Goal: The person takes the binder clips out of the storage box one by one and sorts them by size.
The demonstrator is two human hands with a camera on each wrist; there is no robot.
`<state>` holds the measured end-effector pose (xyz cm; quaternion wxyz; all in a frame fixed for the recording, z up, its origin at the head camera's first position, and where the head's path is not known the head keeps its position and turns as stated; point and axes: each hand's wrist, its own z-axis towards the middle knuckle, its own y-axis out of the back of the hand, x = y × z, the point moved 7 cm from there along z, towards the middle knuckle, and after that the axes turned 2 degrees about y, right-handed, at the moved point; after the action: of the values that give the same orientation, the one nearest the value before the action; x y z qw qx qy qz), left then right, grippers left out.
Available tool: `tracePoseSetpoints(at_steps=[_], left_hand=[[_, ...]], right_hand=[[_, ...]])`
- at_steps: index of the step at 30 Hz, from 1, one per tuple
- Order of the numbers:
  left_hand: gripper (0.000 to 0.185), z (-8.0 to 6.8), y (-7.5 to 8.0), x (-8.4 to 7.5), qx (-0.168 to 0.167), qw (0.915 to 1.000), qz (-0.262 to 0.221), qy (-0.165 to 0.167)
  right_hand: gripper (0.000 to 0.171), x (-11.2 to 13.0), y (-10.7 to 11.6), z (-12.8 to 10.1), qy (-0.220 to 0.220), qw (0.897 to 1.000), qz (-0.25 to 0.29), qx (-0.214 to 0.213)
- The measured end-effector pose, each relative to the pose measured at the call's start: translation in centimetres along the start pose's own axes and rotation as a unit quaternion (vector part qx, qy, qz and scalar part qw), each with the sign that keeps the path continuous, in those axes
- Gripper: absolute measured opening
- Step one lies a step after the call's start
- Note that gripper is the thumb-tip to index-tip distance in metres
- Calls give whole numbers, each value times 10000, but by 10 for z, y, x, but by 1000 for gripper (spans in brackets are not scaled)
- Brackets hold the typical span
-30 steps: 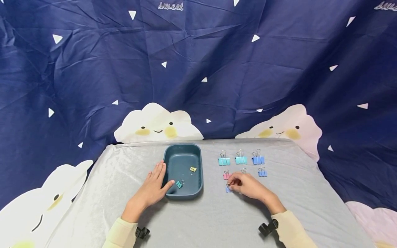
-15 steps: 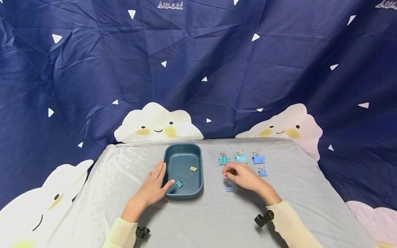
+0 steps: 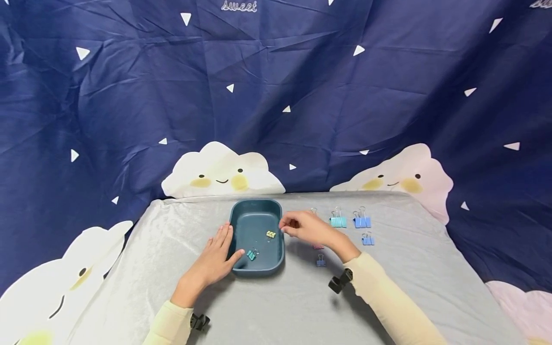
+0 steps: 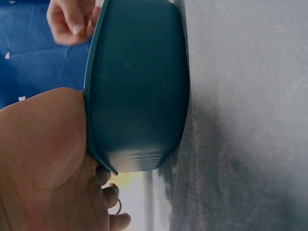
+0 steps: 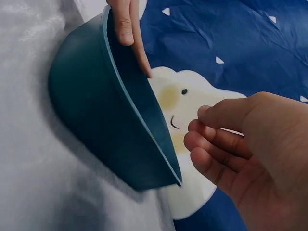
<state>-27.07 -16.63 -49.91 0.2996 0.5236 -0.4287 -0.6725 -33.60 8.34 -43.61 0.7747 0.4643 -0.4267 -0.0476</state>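
A dark teal plastic box (image 3: pixel 258 271) stands on the grey cloth. My left hand (image 3: pixel 212 262) rests along its left rim with straight fingers, the thumb reaching over the edge. In the box lie a small yellow binder clip (image 3: pixel 270 234) and a small teal binder clip (image 3: pixel 252 255). My right hand (image 3: pixel 308 227) hovers by the box's right rim. Its fingers are loosely bent, and the right wrist view reveals nothing between thumb and fingertips (image 5: pixel 204 111). Just right of the box are a small blue binder clip (image 3: pixel 321 262) and a partly hidden pink binder clip (image 3: pixel 317 247).
Farther right stand a large teal binder clip (image 3: pixel 338 221), a large blue one (image 3: pixel 362 221) and a smaller blue binder clip (image 3: pixel 368 240). My right hand and forearm cover part of the rows. A navy curtain (image 3: pixel 302 96) with clouds hangs behind the table.
My right hand has left the small blue binder clip, passed over the pink one and moved left to the box's right rim. The left hand stays on the box.
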Motion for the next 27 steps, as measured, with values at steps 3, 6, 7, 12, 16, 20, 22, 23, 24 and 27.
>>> tracePoseSetpoints(at_steps=[3,6,7,12,16,20,22,23,24,27], left_hand=[[87,0,0,0,29,10000,-60,28],[86,1,0,0,54,9999,-76,54],[87,1,0,0,58,9999,-87,53],[88,2,-1,1,175,9998,-19,94],[88,1,-1,2,308,9994,55,179],[89,1,-2,3,409,9989,95,217],[89,1,-2,3,420,9988,102,231],[89,0,-2,3,402,9989,105,218],[89,0,-1,3,366,9991,80,206],[87,0,-2,2,270,9995,113,129]], right_hand=[[6,3,-10,18,62,9996,-56,264],[9,7,-21,33,75,9982,-151,583],[10,9,-25,38,97,9974,-207,687],[8,22,-43,57,283,9910,-488,1212],[8,31,-55,68,337,9842,-824,1533],[11,35,-65,77,305,9758,-1155,1829],[10,36,-69,80,315,9715,-1305,1955],[10,37,-72,82,329,9692,-1366,2022],[9,38,-74,83,346,9670,-1427,2084],[3,40,-83,85,370,9599,-1656,2233]])
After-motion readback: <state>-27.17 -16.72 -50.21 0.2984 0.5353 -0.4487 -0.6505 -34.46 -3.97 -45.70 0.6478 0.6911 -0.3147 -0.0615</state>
